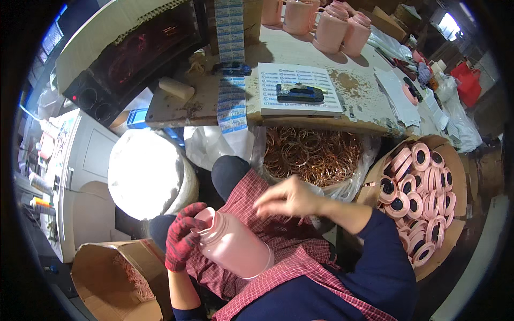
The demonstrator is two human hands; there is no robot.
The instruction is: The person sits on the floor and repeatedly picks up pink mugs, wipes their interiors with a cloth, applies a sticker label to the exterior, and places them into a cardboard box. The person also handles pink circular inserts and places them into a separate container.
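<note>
My left hand, in a red and dark patterned glove, grips the rim of a pink plastic jug body. The jug lies tilted across my lap, its threaded neck towards the left and its base towards my waist. Bare and slightly blurred, my right hand hovers above the red checked apron, apart from the jug. Its fingers are bent and partly spread, and I see nothing in them. The inside of the jug is mostly hidden.
Finished-looking pink jugs stand on the workbench, beyond a stack of printed sheets. Below are metal rings in a plastic-lined container. A carton of pink ring-shaped parts is at right, a white sack and cardboard box at left.
</note>
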